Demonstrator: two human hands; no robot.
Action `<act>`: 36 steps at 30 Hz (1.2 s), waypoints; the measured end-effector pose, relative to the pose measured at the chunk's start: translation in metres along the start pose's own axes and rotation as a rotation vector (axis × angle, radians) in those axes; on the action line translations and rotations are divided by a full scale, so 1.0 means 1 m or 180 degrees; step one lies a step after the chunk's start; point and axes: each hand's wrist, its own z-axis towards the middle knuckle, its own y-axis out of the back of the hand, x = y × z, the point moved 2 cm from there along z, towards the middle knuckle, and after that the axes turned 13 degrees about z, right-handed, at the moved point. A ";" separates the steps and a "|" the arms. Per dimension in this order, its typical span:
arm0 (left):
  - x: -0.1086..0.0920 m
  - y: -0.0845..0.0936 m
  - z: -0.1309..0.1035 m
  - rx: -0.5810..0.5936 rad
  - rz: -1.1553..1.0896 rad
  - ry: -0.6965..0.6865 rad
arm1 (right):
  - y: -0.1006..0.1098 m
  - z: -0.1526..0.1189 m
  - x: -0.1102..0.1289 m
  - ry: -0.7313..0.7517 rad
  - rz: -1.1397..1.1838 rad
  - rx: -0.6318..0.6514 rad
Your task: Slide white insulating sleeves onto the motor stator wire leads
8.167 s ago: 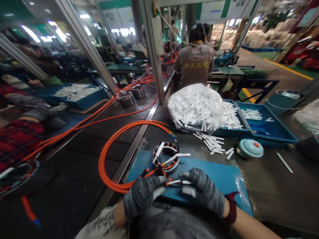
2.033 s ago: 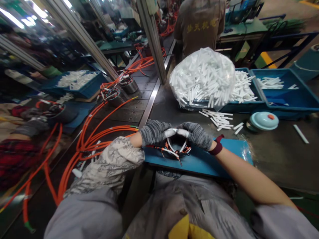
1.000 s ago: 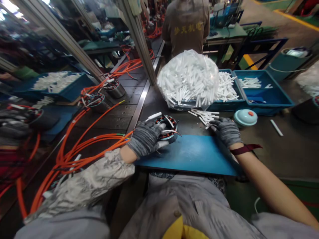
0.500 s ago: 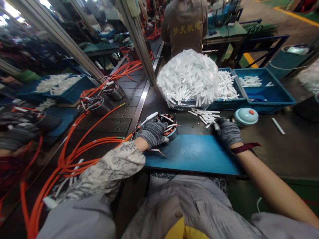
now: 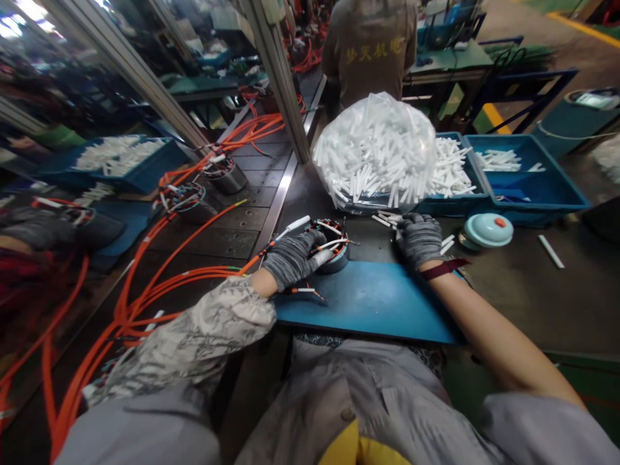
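My left hand [image 5: 296,258], in a grey glove, curls round the near left side of a wound motor stator [image 5: 335,261] and its wires. A thick white sleeve [image 5: 296,224] sits on the orange cable beside these fingers. My right hand [image 5: 419,240], also gloved, is over the small pile of white tubes [image 5: 385,219] on the dark bench, fingers bent down; its fingertips are hidden. Below both hands lies a blue mat [image 5: 372,300], with a sleeved wire end [image 5: 306,290] over its left part.
Behind the pile stand a plastic bag of white tubes [image 5: 378,152] and blue bins [image 5: 557,187]. A round pale-blue container [image 5: 487,231] and a loose tube [image 5: 551,252] lie right. Orange cables [image 5: 130,297] and more stators [image 5: 225,175] fill the left. A person [image 5: 371,51] is ahead.
My right hand has moved left over the tube pile, uncovering a few tubes to its right. My left hand has shifted slightly left and down at the stator. The view has turned slightly.
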 end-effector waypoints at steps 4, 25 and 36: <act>0.005 -0.002 0.002 0.0060 0.0078 -0.0162 | -0.001 -0.016 0.022 0.0100 0.0679 -0.0190; 0.014 -0.015 0.007 0.0098 0.0117 -0.0197 | -0.041 -0.029 0.096 0.0426 0.2521 0.0575; -0.036 -0.028 -0.057 -0.1115 0.1553 -0.0665 | -0.005 0.003 0.080 0.0798 0.1092 0.0696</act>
